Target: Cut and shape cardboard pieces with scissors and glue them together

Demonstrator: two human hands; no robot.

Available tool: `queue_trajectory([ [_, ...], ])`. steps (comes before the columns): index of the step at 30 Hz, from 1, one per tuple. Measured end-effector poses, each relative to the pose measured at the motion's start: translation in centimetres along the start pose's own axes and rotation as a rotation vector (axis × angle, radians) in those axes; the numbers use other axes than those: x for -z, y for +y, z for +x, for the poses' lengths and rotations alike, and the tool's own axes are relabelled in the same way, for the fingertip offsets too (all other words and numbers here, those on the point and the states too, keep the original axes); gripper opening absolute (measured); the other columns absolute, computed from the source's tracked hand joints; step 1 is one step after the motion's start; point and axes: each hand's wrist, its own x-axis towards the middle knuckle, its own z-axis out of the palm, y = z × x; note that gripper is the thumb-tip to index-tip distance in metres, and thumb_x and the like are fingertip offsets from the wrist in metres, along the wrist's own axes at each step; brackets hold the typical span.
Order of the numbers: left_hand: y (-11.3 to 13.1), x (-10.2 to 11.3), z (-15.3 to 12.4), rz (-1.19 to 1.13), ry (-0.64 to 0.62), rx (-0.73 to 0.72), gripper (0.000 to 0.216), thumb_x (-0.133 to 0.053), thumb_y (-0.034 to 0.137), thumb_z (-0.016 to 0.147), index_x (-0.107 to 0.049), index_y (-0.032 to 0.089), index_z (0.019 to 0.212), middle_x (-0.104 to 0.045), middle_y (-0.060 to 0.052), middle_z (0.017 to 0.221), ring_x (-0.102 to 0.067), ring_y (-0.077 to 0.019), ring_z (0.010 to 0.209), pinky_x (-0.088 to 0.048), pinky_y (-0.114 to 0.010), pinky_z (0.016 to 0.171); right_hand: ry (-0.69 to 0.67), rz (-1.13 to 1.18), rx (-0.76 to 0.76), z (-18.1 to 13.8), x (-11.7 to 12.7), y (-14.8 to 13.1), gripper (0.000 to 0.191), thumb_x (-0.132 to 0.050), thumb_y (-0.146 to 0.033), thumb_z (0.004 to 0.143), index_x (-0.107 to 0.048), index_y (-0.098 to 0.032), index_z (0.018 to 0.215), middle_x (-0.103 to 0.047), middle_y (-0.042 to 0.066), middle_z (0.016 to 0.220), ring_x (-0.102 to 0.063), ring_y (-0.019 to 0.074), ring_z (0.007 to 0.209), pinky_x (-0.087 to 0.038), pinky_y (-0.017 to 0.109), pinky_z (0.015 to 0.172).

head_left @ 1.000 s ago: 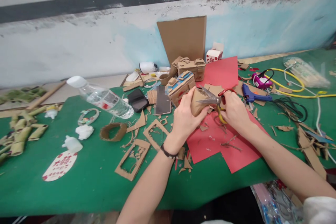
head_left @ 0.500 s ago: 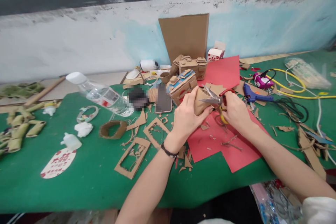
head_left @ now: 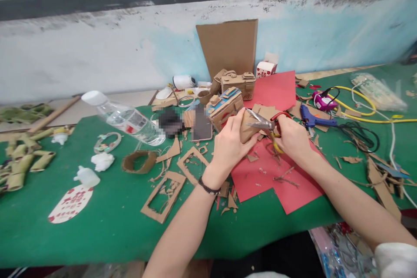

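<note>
We see matt brown corrugated cardboard in the small piece (head_left: 248, 127), bright bare metal on the blades of the scissors (head_left: 264, 124) with glossy red and yellow plastic handles, smooth matt red paper (head_left: 270, 173), clear glossy plastic bottle (head_left: 125, 118), and matt green cloth covering the surface (head_left: 97, 230).

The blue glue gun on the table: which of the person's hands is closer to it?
Right. The right hand, gripping the scissors, sits just beside the blue glue gun. The left hand, holding the cardboard piece, is farther away, beyond the scissors.
</note>
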Motion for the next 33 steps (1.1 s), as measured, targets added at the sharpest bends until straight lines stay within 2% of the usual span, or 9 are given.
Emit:
queue_trajectory([
  [6,-0.1,0.2,0.0,0.065,-0.004,-0.058,0.086,-0.078,0.055,0.1,-0.041,0.022,0.17,-0.071,-0.014,0.141,-0.076,-0.0297,0.122,-0.066,-0.033,0.089,-0.026,0.018,0.004,0.1,-0.1,-0.6,0.028,-0.057,-0.047,0.107,-0.058,-0.019,0.108,-0.072,0.016,0.095,-0.066,0.0299,0.085,-0.042,0.036,0.072],
  [10,-0.3,0.1,0.0,0.121,-0.04,-0.057,0.081,-0.077,0.055,0.101,-0.046,0.022,0.168,-0.072,-0.014,0.139,-0.075,-0.03,0.123,-0.065,-0.031,0.086,-0.129,-0.102,-0.133,-0.1,-0.3,-0.4,0.032,-0.054,-0.05,0.109,-0.063,-0.019,0.108,-0.072,0.012,0.08,-0.067,0.0297,0.074,-0.03,0.035,0.063],
  [12,-0.3,-0.1,0.0,0.132,-0.057,-0.043,0.079,-0.076,0.055,0.101,-0.048,0.021,0.167,-0.072,-0.015,0.138,-0.074,-0.031,0.125,-0.065,-0.032,0.087,-0.147,-0.131,-0.18,0.0,-0.3,-0.4,0.035,-0.055,-0.053,0.108,-0.064,-0.02,0.108,-0.073,0.012,0.08,-0.068,0.0304,0.074,-0.027,0.035,0.063],
  [15,-0.1,-0.2,0.1,0.081,-0.046,-0.003,0.081,-0.076,0.052,0.101,-0.044,0.022,0.17,-0.07,-0.015,0.143,-0.072,-0.0324,0.13,-0.066,-0.037,0.097,-0.143,0.008,-0.169,0.4,-0.1,-0.7,0.031,-0.058,-0.052,0.107,-0.062,-0.021,0.111,-0.075,0.013,0.091,-0.069,0.0298,0.081,-0.034,0.034,0.065],
  [18,0.2,-0.2,0.2,-0.091,-0.051,0.059,0.084,-0.078,0.05,0.1,-0.041,0.023,0.17,-0.065,-0.017,0.155,-0.068,-0.0346,0.14,-0.062,-0.047,0.114,-0.116,0.202,-0.146,0.9,0.1,-0.9,0.027,-0.062,-0.05,0.104,-0.057,-0.024,0.109,-0.072,0.012,0.098,-0.067,0.0295,0.086,-0.045,0.036,0.073],
  [23,0.3,-0.2,0.3,-0.416,-0.106,0.15,0.067,-0.063,0.051,0.108,-0.044,0.018,0.163,-0.062,-0.021,0.161,-0.062,-0.0358,0.15,-0.05,-0.056,0.128,-0.051,0.306,-0.135,1.2,0.0,-0.1,0.029,-0.068,-0.049,0.101,-0.054,-0.025,0.11,-0.069,0.011,0.101,-0.062,0.0302,0.089,-0.048,0.04,0.079],
  [28,0.0,0.1,0.5,-0.515,-0.066,0.255,0.063,-0.076,0.051,0.1,-0.049,0.024,0.15,-0.072,-0.015,0.147,-0.073,-0.0329,0.135,-0.059,-0.051,0.115,-0.004,0.264,-0.089,1.2,-0.1,0.7,0.028,-0.072,-0.043,0.097,-0.054,-0.024,0.107,-0.068,0.01,0.1,-0.059,0.0285,0.086,-0.042,0.038,0.075],
  [33,-0.1,0.0,0.5,-0.53,-0.034,0.227,0.065,-0.083,0.045,0.095,-0.05,0.03,0.148,-0.075,-0.009,0.141,-0.076,-0.0288,0.129,-0.063,-0.046,0.109,0.001,0.236,-0.076,1.2,0.4,0.7,0.019,-0.069,-0.032,0.095,-0.055,-0.023,0.104,-0.066,0.008,0.095,-0.058,0.0267,0.084,-0.041,0.036,0.075],
])
